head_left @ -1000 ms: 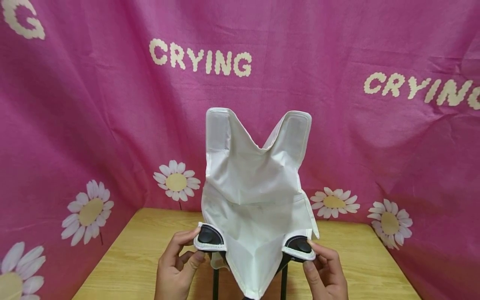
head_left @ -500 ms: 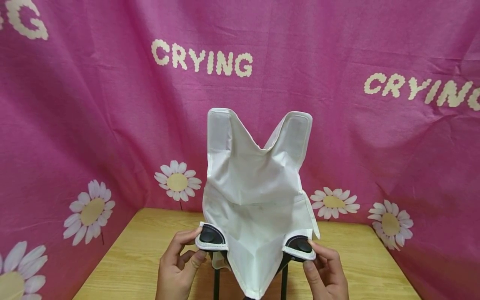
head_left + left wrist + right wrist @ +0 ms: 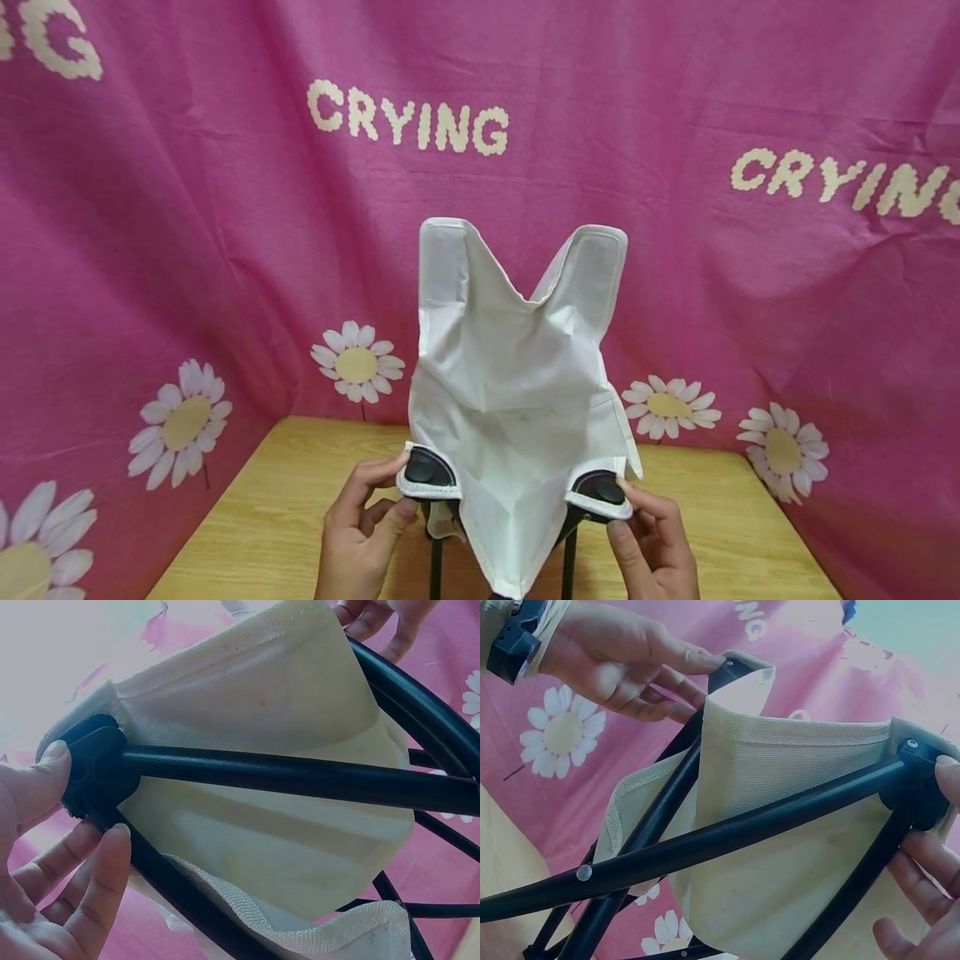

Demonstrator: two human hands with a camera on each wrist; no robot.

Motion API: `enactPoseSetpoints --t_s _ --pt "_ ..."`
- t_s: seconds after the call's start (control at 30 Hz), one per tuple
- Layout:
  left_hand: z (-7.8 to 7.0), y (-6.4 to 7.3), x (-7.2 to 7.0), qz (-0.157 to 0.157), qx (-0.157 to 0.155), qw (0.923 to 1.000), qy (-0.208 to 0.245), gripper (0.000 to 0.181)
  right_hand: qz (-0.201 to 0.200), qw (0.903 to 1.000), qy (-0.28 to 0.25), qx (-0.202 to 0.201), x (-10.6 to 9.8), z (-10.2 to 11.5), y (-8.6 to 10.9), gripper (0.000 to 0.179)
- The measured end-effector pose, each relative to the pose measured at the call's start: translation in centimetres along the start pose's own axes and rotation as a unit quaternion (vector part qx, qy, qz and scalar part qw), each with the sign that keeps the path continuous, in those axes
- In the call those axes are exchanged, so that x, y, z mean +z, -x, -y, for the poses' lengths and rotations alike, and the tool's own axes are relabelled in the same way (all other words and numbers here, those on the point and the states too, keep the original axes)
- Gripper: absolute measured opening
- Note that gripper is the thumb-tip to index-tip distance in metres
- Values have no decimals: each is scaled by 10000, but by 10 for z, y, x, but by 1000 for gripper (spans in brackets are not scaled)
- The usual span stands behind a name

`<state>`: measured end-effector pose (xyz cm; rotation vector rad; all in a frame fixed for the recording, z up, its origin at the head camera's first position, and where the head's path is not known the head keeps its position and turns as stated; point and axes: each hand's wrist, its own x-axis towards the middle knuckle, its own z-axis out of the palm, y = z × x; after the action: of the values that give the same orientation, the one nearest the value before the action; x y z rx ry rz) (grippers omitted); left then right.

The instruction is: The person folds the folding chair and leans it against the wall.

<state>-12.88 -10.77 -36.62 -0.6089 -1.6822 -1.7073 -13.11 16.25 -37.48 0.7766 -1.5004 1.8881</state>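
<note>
A small folding chair with a white fabric seat and back [image 3: 517, 350] stands unfolded on a black tube frame [image 3: 300, 776]. At one front seat corner, my left hand [image 3: 363, 529] pinches the black plastic corner cap [image 3: 429, 467] between thumb and fingers. The opposite cap [image 3: 600, 487] is held the same way by my right hand [image 3: 656, 542]. Seen from the left wrist, my left thumb presses the black joint [image 3: 101, 765] where two tubes meet. In the right wrist view, my right fingers touch the matching joint [image 3: 915, 784]. The seat fabric sags between the corners.
The chair is over a light wooden table [image 3: 262, 500]. A pink curtain [image 3: 600, 100] with white lettering and daisies surrounds the table at the back and sides. Crossed tubes with a rivet [image 3: 584, 872] show under the seat.
The head view has shifted slightly, so everything sits a little further right. My left hand and its corner have come marginally closer to the right one. Both grips are the same.
</note>
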Motion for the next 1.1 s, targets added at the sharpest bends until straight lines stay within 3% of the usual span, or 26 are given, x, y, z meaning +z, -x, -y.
enactPoseSetpoints --t_s 0.53,0.67,0.87,1.1 --pt "-3 -2 2 -31 -268 9996 -83 46 47 9991 -377 -192 4 -5 -4 36" --pt "-4 -3 2 -23 -253 9996 -107 46 42 9991 -386 -184 5 -5 -5 36" --pt "-2 -4 3 -19 19 10000 -53 47 108 9992 -345 -147 5 -3 -5 37" --pt "0 -4 4 -49 21 10000 -64 48 229 9988 -363 -218 5 -4 -7 37"
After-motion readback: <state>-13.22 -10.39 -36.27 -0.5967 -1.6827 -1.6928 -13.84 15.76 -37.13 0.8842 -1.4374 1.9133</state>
